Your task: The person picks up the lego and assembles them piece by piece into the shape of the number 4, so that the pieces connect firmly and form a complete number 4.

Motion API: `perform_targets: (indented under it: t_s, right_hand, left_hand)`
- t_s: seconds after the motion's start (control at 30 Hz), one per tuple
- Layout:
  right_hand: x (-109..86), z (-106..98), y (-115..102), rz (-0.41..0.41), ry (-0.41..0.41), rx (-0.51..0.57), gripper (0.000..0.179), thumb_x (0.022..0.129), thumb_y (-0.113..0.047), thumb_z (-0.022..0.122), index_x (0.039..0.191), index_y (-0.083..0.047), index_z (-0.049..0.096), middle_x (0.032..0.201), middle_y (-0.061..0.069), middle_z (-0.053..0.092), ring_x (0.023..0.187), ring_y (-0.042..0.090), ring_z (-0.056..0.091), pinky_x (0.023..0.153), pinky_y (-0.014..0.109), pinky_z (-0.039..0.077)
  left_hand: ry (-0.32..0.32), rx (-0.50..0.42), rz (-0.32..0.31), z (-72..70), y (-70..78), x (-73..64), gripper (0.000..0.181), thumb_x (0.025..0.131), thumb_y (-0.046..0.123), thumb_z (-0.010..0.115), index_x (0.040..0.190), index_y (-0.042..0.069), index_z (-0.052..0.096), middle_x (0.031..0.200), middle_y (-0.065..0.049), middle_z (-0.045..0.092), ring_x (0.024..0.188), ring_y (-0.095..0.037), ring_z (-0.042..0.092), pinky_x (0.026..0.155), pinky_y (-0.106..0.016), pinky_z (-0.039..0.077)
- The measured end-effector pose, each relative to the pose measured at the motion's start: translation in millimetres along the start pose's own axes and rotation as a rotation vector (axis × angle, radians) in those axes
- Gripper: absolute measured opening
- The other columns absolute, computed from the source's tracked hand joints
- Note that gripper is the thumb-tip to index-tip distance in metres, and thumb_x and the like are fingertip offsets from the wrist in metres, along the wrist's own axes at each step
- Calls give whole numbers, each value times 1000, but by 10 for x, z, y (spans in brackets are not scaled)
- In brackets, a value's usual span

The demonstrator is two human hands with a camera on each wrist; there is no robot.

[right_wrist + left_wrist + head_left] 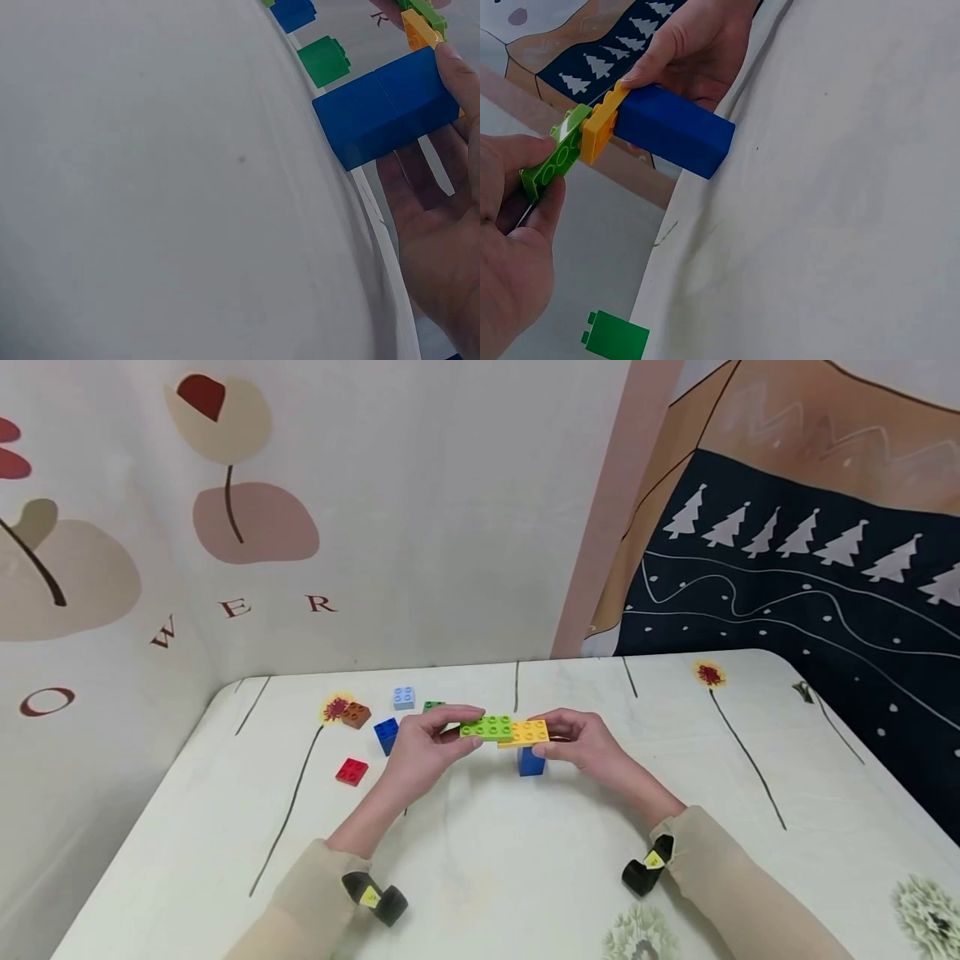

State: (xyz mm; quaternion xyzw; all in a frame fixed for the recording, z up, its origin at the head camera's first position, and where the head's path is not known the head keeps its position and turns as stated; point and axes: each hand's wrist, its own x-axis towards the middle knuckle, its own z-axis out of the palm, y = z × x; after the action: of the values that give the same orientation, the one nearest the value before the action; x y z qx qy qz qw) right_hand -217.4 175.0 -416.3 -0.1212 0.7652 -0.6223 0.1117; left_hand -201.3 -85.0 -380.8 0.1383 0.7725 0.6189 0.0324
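My left hand pinches a lime green brick between thumb and fingers. The brick's right end laps over the left end of a yellow brick. My right hand grips that yellow brick at its right end, thumb in front and fingers behind. Under the yellow brick stands a blue block, and the seam across it in the right wrist view shows two blue bricks stacked. In the left wrist view the lime brick, yellow brick and blue block form a stepped row.
Left of my hands lie a red brick, a brown brick, a dark blue brick and a light blue brick. A green brick sits behind my left hand. A printed cloth covers the table, with hanging fabric behind.
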Motion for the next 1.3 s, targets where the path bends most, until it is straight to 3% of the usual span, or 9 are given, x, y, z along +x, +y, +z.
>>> perform_targets:
  t_s: [0.37,0.53,0.77,1.07,1.3]
  right_hand:
    - [6,0,0,0,-5,-3,46,80,-21,77,121,-7,62,116,10,65,107,25,61,83,32,53]
    - [-4,4,-13,0,-3,-10,46,80,-21,77,121,-7,62,116,11,65,107,25,60,84,33,53]
    - [0,4,0,-8,-2,-6,46,80,-22,77,120,-7,62,116,11,65,108,24,61,84,32,53]
    - [7,5,5,-15,-12,6,47,80,-21,77,121,-6,61,116,11,65,107,25,61,84,33,53]
    - [8,3,8,-13,-10,22,47,79,-23,78,120,-8,62,115,10,65,105,23,62,84,33,53]
  left_hand:
    - [12,-17,20,19,-42,5,32,82,9,74,111,21,71,114,6,63,107,-19,58,84,-25,52]
    - [-19,-16,35,64,-27,13,31,82,9,74,110,22,71,114,7,64,108,-15,58,85,-26,51]
    - [-11,43,47,108,-12,34,30,82,9,74,107,25,72,112,10,64,109,-12,56,87,-26,50]
    - [27,123,140,192,-10,63,28,80,15,77,107,13,73,108,8,63,105,-12,57,83,-25,52]
    - [35,173,154,180,14,82,26,78,12,78,104,14,74,105,8,63,103,-11,57,82,-25,52]
